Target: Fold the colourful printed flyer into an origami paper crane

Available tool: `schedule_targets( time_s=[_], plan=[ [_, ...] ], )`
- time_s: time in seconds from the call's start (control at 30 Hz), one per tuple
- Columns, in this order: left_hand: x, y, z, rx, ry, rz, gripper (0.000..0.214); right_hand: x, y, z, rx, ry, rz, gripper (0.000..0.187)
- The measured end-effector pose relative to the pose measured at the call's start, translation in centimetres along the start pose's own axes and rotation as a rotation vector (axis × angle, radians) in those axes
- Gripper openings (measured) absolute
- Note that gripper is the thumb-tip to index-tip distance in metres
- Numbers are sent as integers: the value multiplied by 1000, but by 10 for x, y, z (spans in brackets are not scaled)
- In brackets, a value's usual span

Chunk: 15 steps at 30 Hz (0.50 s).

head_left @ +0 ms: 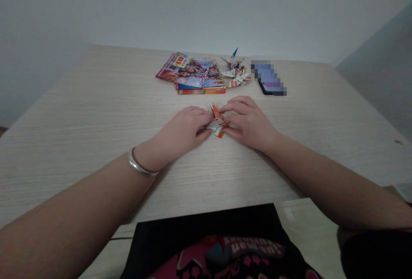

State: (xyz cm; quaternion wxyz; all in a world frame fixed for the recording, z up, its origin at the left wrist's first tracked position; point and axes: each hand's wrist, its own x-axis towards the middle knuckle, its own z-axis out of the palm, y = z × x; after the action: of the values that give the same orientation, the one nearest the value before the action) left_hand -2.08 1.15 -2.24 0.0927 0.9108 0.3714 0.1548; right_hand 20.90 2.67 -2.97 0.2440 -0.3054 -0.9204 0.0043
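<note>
Between my two hands is a small origami crane [218,121] folded from orange, white and green printed paper, just above or on the tabletop. My left hand [189,128], with a silver bangle on its wrist, pinches the crane's left side between thumb and fingers. From the right, my right hand [246,120] grips the other side, its thumb below and its fingers bent over the paper. The fingertips hide parts of the folds.
Beyond my hands lies a stack of colourful printed leaflets [196,73]. Several folded paper cranes [237,75] sit right of it, then a phone [268,79]. The pale wood-grain table [80,111] meets a wall behind. A black board-like surface [206,219] is at my lap.
</note>
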Motion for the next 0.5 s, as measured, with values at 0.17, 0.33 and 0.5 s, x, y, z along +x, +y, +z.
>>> schedule_targets(
  time_s=[0.17, 0.33, 0.5],
  plan=[
    [-4, 1, -5, 71, -63, 66, 27, -4, 6, 2, 12, -66, -88, 22],
    [-8, 3, -8, 148, -124, 109, 36, -7, 8, -1, -30, -130, -132, 31],
    [-10, 2, -6, 210, -134, 98, 39, -4, 2, -1, -77, -158, -156, 29]
  ],
)
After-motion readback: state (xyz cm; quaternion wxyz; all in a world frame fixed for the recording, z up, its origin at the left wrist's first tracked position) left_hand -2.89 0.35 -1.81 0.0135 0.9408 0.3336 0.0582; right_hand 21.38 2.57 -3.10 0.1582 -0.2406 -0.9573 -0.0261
